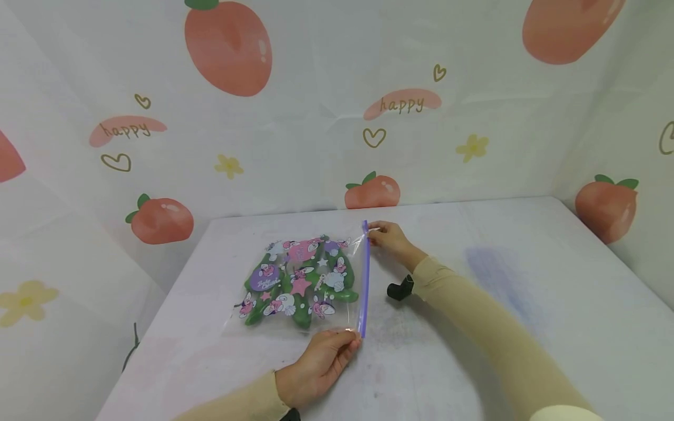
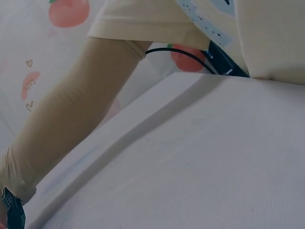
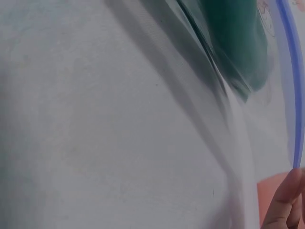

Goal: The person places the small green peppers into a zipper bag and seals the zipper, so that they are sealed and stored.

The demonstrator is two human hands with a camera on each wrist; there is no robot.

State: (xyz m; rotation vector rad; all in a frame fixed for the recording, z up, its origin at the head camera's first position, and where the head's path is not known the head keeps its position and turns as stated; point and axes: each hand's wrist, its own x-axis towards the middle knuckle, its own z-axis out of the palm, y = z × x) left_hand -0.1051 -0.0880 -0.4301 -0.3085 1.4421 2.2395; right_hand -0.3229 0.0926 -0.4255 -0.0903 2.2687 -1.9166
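Clearly the zip bag (image 1: 302, 283) lying flat near the middle of the white table (image 1: 526, 304) is a thin, floppy, slippery film, light apart from the green pieces (image 1: 295, 286) inside; I judge the stiffer purple zip strip (image 1: 364, 280) along its right edge the surest place to hold. The left hand (image 1: 316, 365) pinches the strip's near corner, fingers curled on it. The right hand (image 1: 387, 237), arm stretched forward across the table, pinches the far end of the strip, seemingly at a small white slider. A small black object (image 1: 400, 288) lies beside that forearm
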